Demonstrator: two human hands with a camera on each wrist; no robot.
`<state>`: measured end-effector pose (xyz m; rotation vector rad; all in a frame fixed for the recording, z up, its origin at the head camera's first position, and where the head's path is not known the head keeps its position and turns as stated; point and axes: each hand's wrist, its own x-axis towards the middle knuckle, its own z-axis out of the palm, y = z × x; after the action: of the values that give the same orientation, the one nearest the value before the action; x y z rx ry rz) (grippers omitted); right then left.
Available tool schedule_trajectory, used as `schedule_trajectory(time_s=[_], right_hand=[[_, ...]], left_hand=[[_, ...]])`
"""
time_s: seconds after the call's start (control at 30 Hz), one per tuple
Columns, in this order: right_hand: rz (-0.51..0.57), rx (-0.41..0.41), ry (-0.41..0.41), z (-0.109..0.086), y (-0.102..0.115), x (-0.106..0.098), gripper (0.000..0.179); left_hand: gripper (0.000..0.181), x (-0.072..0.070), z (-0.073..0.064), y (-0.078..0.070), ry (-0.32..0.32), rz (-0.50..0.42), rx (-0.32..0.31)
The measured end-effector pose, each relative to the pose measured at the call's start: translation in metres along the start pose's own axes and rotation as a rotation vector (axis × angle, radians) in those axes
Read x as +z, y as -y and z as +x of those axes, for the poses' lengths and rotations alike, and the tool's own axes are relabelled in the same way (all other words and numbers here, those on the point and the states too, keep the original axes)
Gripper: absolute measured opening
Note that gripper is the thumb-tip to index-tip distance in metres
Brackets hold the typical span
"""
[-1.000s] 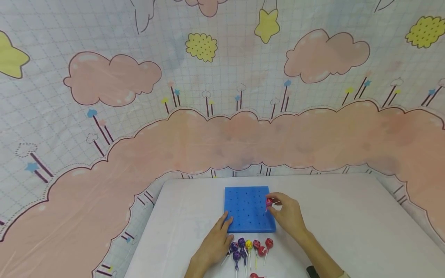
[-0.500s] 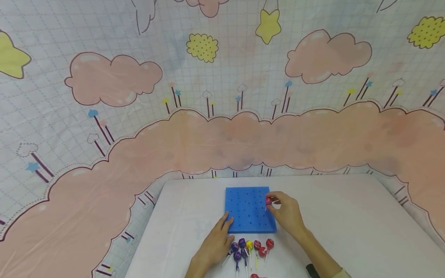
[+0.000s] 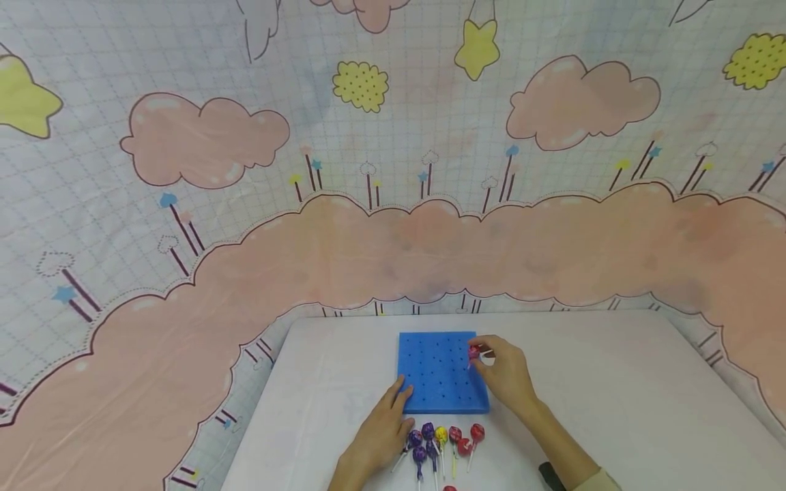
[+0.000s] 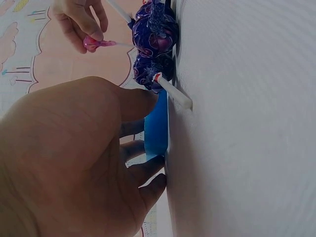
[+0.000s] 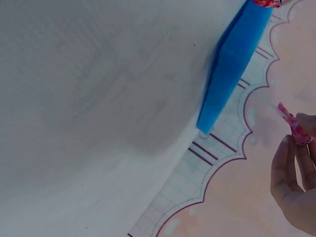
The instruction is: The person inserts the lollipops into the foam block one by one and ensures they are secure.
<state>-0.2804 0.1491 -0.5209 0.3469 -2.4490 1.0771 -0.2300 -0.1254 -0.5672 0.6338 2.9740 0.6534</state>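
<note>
One white table (image 3: 331, 361), cloud-print backdrop (image 3: 430, 252) — right grip (image 3: 506, 368) pinching lollipop (image 3: 473, 352), left grip (image 3: 383, 426) spread against blue board (image 3: 437, 375).

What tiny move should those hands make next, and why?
Probably lower the pink lollipop into the holed blue board: the right hand pinches it above the board with its stick pointing down, while the left hand touches the board's edge.

The left hand (image 3: 381, 428) hides some of the blue board (image 3: 437, 382); at its right, the right hand (image 3: 510, 375) partly covers a pink lollipop (image 3: 473, 352). In front of it, the head view crops a red lollipop (image 3: 450, 488) and a dark object (image 3: 550, 475).
</note>
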Motion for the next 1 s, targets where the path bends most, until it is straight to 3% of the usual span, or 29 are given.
schedule_trajectory(time_s=[1.0], right_hand=[[-0.002,0.029,0.022,0.020,-0.008,0.009,0.031]], left_hand=[[0.059,-0.002,0.000,-0.002,0.013,0.002,-0.009]])
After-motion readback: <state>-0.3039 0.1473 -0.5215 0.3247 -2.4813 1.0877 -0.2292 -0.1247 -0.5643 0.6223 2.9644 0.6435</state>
